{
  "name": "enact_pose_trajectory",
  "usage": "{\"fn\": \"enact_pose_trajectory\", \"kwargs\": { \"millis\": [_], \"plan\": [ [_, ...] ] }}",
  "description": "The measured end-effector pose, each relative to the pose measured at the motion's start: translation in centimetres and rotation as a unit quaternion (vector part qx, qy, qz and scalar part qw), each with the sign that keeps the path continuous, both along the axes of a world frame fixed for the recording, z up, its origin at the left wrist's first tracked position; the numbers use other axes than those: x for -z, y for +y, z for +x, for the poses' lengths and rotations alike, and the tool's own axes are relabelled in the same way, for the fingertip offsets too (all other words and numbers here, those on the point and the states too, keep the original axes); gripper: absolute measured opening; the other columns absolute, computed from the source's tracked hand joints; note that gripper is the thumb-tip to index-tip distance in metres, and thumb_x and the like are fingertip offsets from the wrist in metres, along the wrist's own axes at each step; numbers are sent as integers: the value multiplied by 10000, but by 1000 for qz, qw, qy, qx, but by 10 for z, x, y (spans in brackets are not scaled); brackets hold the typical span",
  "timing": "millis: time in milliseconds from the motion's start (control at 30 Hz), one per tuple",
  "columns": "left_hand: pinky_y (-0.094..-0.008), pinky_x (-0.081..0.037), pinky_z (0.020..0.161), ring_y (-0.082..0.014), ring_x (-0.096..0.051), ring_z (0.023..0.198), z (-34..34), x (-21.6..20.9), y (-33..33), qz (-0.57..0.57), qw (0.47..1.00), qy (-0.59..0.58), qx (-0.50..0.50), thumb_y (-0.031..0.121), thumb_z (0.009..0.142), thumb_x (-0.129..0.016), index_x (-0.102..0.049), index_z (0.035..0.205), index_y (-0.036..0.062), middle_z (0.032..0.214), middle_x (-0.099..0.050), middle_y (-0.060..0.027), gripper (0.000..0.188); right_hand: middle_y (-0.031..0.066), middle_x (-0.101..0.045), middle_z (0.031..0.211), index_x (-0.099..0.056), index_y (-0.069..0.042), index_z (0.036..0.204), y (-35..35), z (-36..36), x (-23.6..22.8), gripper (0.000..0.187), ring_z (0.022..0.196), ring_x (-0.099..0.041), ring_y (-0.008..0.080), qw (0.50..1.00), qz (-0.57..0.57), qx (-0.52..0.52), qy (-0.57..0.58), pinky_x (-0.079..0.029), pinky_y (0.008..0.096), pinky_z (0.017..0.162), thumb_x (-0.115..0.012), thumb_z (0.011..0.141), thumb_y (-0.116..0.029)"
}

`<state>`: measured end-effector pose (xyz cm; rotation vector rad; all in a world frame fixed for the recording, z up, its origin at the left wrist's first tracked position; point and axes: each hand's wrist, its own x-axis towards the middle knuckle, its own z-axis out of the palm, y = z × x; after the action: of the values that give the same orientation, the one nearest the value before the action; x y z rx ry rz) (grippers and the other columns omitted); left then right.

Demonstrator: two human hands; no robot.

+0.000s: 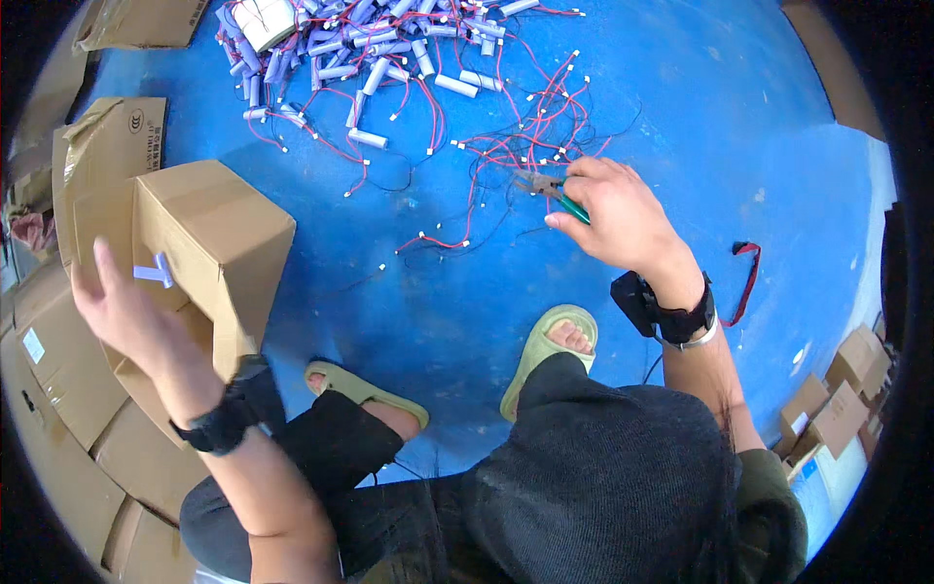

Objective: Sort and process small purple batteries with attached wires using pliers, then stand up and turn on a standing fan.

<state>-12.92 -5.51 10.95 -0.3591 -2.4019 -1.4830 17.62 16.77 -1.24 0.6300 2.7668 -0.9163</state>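
Left hand: bare left hand (126, 307), fingers spread, palm toward the box mouth; grip looks loose and wide, nothing seen in it. Blurred, so finger contact hard to judge.
Purple cylinders: two small light-purple cylinders (151, 273) just beside the left fingers, at the box opening, lying crosswise to each other; can't tell whether in mid-air or resting inside.
Box: open brown cardboard box (238, 209) by the left leg, mouth turned toward the left hand; likely placed there to be reached without leaning.
Right hand: bare right hand (618, 214), closed round the handles of metal pliers with green grips (540, 184). Nose points left, away from the palm, probably so the tip stays free; can't tell how far the jaws are open.
Wire tangle: loose heap of thin red and black wires with white connectors (545, 136) on the blue floor (448, 311), right at the plier nose; likely kept close for short reach.
Cylinder pile: big heap of light-purple cylinders, many with red and black wires (375, 73), beyond the tangle, well apart from both hands; spread in front, presumably so single pieces are easy to get at.
White item: white blocky object (265, 21) on the pile's left side; kind unclear.
Strap: narrow red-and-black strip (747, 282) right of the right wrist, apart from everything.
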Motion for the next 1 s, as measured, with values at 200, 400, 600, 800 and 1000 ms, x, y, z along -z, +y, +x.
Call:
{"fn": "enact_pose_trajectory", "kwargs": {
  "millis": [200,400,600,800,1000],
  "plan": [
    [-256,-456,647,-114,-568,740,73,117,90,-158,923,-279,215,174,829,-613,-610,1012,-13,856,-622,-65,261,19,-550,818,-588,-34,900,-7,-4,4,314,740,-537,132,860,-448,219,111,-447,289,682,-708,754,-285],
    [-387,-497,716,-329,-646,771,36,216,89,-350,889,-276,101,305,764,-617,-674,787,-30,796,-655,-199,340,22,-536,827,-560,-23,928,-40,3,6,328,782,-497,120,864,-458,155,137,-426,286,708,-722,750,-245],
    [-310,-500,587,-182,-609,663,66,195,90,-187,808,-539,150,176,793,-604,-578,1004,-10,792,-621,-60,283,97,-529,846,-551,-20,905,-39,17,17,295,815,-522,201,885,-408,198,103,-423,326,723,-657,797,-274],
    [-287,-474,737,-154,-576,863,112,113,60,61,744,-596,297,89,825,-592,-519,1116,38,957,-591,-50,304,144,-501,1018,-534,-28,959,-38,-20,4,278,968,-487,324,964,-197,77,165,-405,408,807,-576,834,-273],
    [-280,-435,836,-126,-536,960,118,114,52,-20,823,-407,397,25,833,-579,-521,1133,24,1060,-578,-53,305,111,-532,1020,-567,-49,946,-34,-32,-5,312,981,-507,305,984,-112,41,130,-419,414,794,-589,813,-330]
  ]
}}
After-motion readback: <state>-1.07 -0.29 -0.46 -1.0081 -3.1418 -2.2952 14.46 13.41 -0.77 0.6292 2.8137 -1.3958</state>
